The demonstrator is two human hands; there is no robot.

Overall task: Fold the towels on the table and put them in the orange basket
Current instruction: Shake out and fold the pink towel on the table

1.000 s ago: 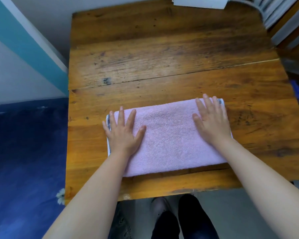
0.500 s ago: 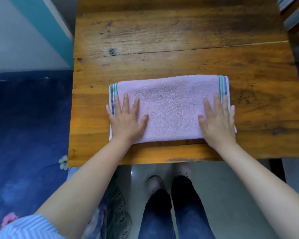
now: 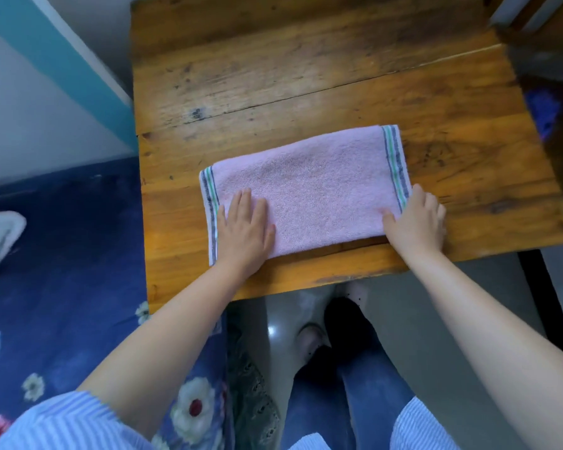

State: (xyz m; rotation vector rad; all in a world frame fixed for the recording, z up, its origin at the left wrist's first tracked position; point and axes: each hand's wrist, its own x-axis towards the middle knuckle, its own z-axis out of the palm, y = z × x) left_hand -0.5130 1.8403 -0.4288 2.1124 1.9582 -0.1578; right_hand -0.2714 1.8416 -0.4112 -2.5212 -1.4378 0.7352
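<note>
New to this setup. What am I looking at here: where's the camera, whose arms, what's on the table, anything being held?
There is no robot: a person works with bare hands, and the single camera sits on their head, looking forward and down, so the arms enter from the bottom. On the wooden table lies a pink towel, folded into a long strip with striped ends. The left hand lies flat on its left end, fingers straight. The right hand is at the right end, thumb on top and fingers curled at the edge, apparently gripping it. The orange basket is not in view. Beside the table there is a blue floral cloth.
</note>
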